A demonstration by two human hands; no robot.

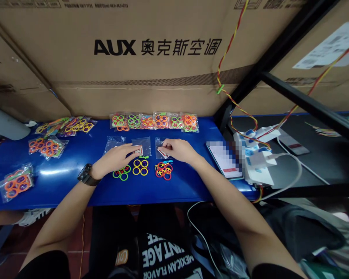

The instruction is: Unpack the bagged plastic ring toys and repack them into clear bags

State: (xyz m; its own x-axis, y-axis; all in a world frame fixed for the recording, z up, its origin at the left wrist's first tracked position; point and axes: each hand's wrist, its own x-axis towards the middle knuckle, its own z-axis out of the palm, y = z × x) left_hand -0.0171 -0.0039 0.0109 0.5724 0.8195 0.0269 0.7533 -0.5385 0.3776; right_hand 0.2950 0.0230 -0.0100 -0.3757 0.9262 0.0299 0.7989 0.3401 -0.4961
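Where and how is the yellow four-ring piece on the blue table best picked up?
I'd probably pinch the yellow four-ring piece by the outer rims of its two near rings, coming down from the near side. It lies flat on the blue table, those rounded rims are uncovered, and the left hand is close to its far edge.

Centre: 6 filled packets point(161, 121) in a row, 3 loose ring sets point(140, 167), 3 clear bags point(147, 143). Lower left: 1 packet point(17, 184). Mid-left pile point(75, 125): overlapping, count unclear. Right of centre: 1 phone point(221, 155).
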